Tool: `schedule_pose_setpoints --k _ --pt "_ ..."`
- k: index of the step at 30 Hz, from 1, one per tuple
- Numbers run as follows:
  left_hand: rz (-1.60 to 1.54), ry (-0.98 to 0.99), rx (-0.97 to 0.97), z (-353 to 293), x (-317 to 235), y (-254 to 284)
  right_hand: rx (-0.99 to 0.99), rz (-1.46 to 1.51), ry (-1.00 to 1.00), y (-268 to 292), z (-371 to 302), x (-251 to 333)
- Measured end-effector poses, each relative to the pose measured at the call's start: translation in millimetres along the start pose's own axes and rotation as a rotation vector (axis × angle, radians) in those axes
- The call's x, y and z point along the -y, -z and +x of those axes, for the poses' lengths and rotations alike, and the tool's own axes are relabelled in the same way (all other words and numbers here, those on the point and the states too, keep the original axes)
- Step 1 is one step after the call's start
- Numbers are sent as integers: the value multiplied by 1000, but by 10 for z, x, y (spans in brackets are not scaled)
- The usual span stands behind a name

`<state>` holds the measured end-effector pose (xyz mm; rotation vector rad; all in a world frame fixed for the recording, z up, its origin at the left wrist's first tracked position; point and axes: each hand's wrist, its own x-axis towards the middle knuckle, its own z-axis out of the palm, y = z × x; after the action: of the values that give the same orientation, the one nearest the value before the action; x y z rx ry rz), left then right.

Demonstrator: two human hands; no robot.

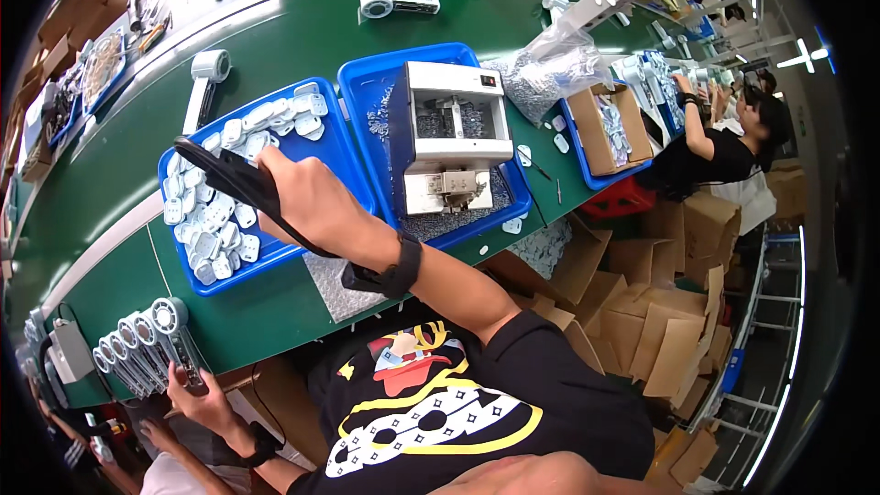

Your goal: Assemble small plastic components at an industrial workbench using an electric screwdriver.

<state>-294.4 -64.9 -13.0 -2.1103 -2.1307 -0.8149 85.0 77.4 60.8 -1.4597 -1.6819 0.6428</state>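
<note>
My right hand (316,202) is closed around a long, slim black object (234,185), held up above a blue tray (344,174); I cannot make out its kind. The tray holds many pale rounded-square plastic parts (215,220). At the lower left, several grey handheld fans (128,348) stand side by side in a row along the table edge. My left hand (203,401) is at the lower end of the nearest fan's handle, its thumb and finger on either side. Black bands circle both my wrists.
A white and dark screw feeder (458,151) sits in a second blue tray with loose screws. Past it are a clear bag of screws (550,73) and a cardboard box (591,151). Two fans (403,5) lie farther back. Co-workers (710,151) work at the right and lower left.
</note>
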Motion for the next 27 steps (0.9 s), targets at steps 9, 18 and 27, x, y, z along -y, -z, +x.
schedule_pose_setpoints --k 9,18,27 --pt "-1189 142 -121 251 -1720 -209 39 628 -256 594 -1129 269" --pt "-1482 -407 364 205 -2766 -1015 -196 361 -364 584 -1750 -19" --pt "-1409 -475 353 201 -2898 -1101 -587 645 173 1087 -1202 75"
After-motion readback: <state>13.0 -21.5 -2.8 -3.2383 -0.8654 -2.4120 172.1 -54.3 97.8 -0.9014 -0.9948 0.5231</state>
